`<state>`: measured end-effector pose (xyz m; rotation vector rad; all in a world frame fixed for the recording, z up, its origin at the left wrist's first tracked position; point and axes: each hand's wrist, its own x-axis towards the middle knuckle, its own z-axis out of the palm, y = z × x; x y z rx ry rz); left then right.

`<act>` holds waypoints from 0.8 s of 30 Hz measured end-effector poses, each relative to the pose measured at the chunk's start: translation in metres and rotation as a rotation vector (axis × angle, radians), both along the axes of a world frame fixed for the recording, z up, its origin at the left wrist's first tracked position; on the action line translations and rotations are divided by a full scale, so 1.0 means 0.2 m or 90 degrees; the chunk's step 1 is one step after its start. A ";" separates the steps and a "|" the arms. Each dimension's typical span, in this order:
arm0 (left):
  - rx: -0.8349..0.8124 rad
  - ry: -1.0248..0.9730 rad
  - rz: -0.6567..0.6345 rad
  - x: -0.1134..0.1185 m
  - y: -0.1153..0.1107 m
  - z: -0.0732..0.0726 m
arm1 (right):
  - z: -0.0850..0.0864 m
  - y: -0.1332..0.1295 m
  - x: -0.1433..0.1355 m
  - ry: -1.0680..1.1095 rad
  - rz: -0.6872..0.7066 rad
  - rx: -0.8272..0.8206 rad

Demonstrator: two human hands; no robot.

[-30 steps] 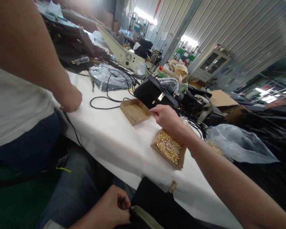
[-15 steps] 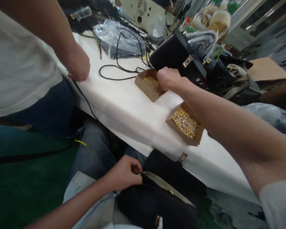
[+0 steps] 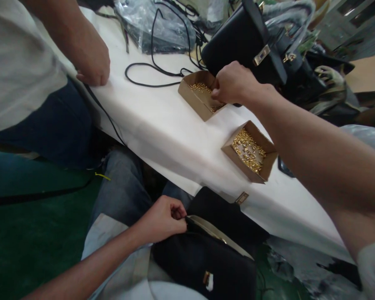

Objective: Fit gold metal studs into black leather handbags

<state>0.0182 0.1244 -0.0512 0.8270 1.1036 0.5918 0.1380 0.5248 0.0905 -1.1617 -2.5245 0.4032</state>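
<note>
A black handbag (image 3: 206, 258) lies on my lap with its flap folded back against the table edge and its top slightly parted, showing a pale lining. My left hand (image 3: 167, 218) pinches the bag's upper left edge. My right hand (image 3: 234, 83) reaches into a shallow cardboard box (image 3: 193, 98) of tiny gold metal pieces, its fingers curled together over the pieces; what they hold, if anything, is hidden. Nearer to me, a second cardboard box (image 3: 237, 163) holds larger gold metal pieces (image 3: 249, 151).
A co-worker's hand (image 3: 95, 62) rests on the white table (image 3: 162, 121) at left. Behind the boxes stands a finished-looking black handbag (image 3: 237, 46). A black cord (image 3: 140, 84) loops beside a plastic-wrapped bundle (image 3: 156, 31). A dark object (image 3: 284, 166) lies partly under my right forearm.
The camera view has tipped downward, so the table things sit higher in view. My right hand has drawn back slightly within the small-piece box. My left hand keeps its hold on the bag.
</note>
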 end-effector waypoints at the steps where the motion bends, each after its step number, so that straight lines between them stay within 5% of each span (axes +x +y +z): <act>1: -0.001 0.002 0.001 0.00 0.00 0.00 | 0.03 -0.02 0.00 -0.037 -0.010 0.029; 6: -0.008 0.004 0.000 0.02 0.02 0.02 | 0.14 -0.19 0.03 -0.068 -0.024 0.090; 10: -0.014 0.001 0.012 0.04 0.00 0.01 | 0.18 -0.50 0.07 0.041 0.002 0.059; 14: -0.014 -0.009 0.016 0.03 -0.01 0.01 | 0.13 -1.01 0.18 0.194 0.041 -0.147; 16: -0.005 -0.007 0.015 0.02 -0.01 0.01 | 0.08 -1.25 0.25 0.234 0.021 -0.445; 18: 0.006 -0.004 0.011 0.01 -0.01 0.02 | 0.00 -1.45 0.32 0.250 -0.045 -0.633; 24: 0.031 0.014 0.010 0.03 -0.02 0.04 | -0.22 -1.70 0.49 0.301 -0.218 -0.791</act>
